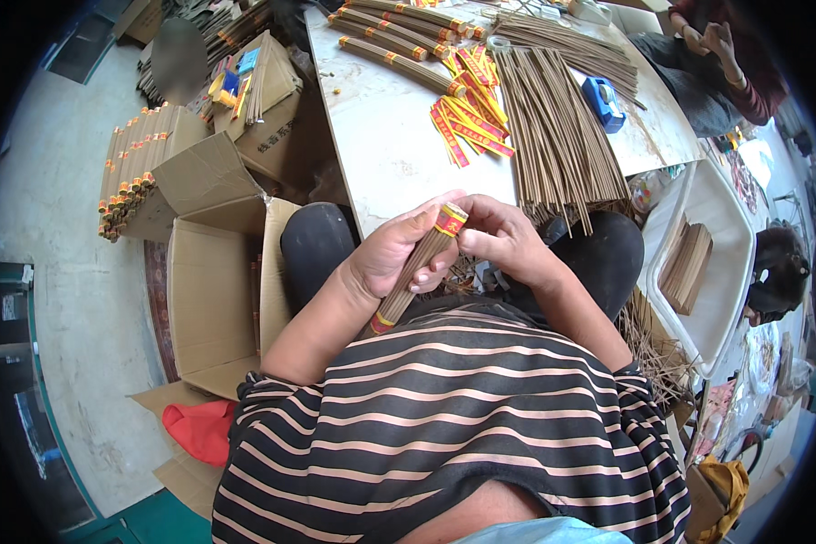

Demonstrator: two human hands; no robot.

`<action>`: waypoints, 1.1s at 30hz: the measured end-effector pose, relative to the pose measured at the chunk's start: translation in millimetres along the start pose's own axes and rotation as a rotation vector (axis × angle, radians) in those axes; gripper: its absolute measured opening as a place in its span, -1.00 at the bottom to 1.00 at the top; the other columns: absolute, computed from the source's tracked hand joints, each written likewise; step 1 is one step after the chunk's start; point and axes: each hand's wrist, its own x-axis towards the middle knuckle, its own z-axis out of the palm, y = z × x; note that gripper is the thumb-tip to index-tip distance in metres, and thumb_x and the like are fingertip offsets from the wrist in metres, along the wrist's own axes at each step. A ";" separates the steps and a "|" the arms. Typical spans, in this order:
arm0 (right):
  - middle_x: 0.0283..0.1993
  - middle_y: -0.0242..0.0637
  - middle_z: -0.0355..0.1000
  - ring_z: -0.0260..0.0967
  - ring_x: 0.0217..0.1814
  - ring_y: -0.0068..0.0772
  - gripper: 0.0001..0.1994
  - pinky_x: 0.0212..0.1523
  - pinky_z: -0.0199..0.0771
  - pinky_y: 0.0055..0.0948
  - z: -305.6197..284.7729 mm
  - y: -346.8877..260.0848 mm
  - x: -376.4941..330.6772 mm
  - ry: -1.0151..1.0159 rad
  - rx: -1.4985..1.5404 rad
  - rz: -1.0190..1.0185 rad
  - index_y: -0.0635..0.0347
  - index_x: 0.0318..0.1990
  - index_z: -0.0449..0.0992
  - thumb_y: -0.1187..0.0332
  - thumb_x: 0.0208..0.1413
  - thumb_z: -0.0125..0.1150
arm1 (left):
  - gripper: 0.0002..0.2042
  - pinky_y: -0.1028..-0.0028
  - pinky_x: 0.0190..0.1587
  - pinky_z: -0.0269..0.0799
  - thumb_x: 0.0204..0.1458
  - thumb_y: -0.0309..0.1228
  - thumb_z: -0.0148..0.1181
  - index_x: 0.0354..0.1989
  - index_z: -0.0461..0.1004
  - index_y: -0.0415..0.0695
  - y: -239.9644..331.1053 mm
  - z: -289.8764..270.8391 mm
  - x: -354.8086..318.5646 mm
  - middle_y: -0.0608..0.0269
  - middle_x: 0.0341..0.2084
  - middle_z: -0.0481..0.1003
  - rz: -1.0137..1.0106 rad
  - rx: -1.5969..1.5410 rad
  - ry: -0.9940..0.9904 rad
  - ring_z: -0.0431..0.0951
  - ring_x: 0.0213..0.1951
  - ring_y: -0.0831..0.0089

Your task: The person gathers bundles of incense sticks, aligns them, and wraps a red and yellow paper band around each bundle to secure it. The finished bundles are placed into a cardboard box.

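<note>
Pale blue fabric (544, 531) lines the lower edge as we hold an incense bundle (414, 270) slantwise at centre, left hand (392, 247) wrapped round it, right hand (508, 240) pinching at its banded top, seemingly for steadiness.

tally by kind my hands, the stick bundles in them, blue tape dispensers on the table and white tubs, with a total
Hands (left hand, right hand): 2
Held stick bundle: 1
Blue tape dispenser: 1
White tub: 1
Total: 5
</note>
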 end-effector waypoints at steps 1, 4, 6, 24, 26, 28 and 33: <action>-0.19 -0.34 0.40 0.31 -0.18 -0.58 -0.73 -0.12 0.32 -0.56 -1.4 -2.1 -0.4 0.020 -0.083 0.011 0.30 -0.10 0.41 0.33 0.11 0.12 | -0.47 0.64 -0.74 0.22 0.19 -0.12 -0.18 0.27 -0.08 -0.03 -1.5 4.7 5.8 0.22 -0.64 0.31 -0.021 0.019 -0.008 0.29 -0.74 0.58; -0.31 -0.42 0.37 0.26 -0.22 -0.64 -0.74 -0.20 0.32 -0.57 -3.2 -7.2 -4.8 0.069 -0.253 0.017 0.28 -0.15 0.42 0.28 0.09 0.15 | -0.48 0.63 -0.76 0.18 0.19 -0.12 -0.18 0.27 -0.08 0.01 -4.7 15.7 4.5 0.23 -0.66 0.30 -0.054 0.092 0.105 0.28 -0.76 0.57; -0.29 -0.38 0.39 0.26 -0.20 -0.63 -0.72 -0.17 0.33 -0.54 -13.3 -6.1 -3.9 -0.023 -0.333 -0.023 0.25 -0.13 0.42 0.25 0.10 0.14 | -0.49 0.62 -0.77 0.15 0.19 -0.11 -0.19 0.27 -0.08 0.04 -7.0 11.8 4.2 0.23 -0.68 0.29 -0.048 0.091 0.120 0.26 -0.77 0.56; -0.32 -0.20 0.43 0.33 -0.27 -0.42 -0.65 -0.17 0.33 -0.46 -24.1 11.8 -22.1 -0.070 -0.240 -0.396 0.34 -0.17 0.41 0.17 0.11 0.11 | -0.53 0.57 -0.81 0.15 0.24 -0.20 -0.36 0.32 -0.22 0.21 -15.4 34.2 10.1 0.15 -0.74 0.21 -0.117 -0.003 0.212 0.17 -0.84 0.49; -0.31 -0.26 0.44 0.32 -0.27 -0.47 -0.68 -0.16 0.33 -0.48 -23.1 12.5 -24.8 -0.076 -0.167 -0.409 0.32 -0.18 0.43 0.21 0.09 0.16 | -0.65 0.56 -0.80 0.15 0.23 -0.18 -0.37 0.15 -0.08 0.06 -16.2 37.2 8.7 0.15 -0.74 0.23 -0.124 -0.012 0.147 0.19 -0.83 0.49; -0.32 -0.33 0.44 0.31 -0.27 -0.54 -0.73 -0.16 0.32 -0.52 -22.1 13.0 -27.3 -0.098 -0.072 -0.405 0.30 -0.21 0.46 0.26 0.06 0.20 | -0.61 0.54 -0.78 0.15 0.21 -0.14 -0.37 -0.18 0.24 -0.25 -17.3 39.7 5.8 0.16 -0.73 0.27 -0.132 -0.029 0.040 0.21 -0.80 0.47; -0.33 -0.39 0.43 0.28 -0.24 -0.63 -0.81 -0.15 0.31 -0.55 -14.7 6.5 -33.8 -0.104 -0.027 -0.353 0.29 -0.30 0.52 0.33 0.06 0.20 | -0.60 0.54 -0.81 0.15 0.21 -0.19 -0.39 0.15 0.07 -0.10 -17.8 48.6 3.0 0.15 -0.76 0.24 -0.082 -0.007 0.040 0.21 -0.82 0.47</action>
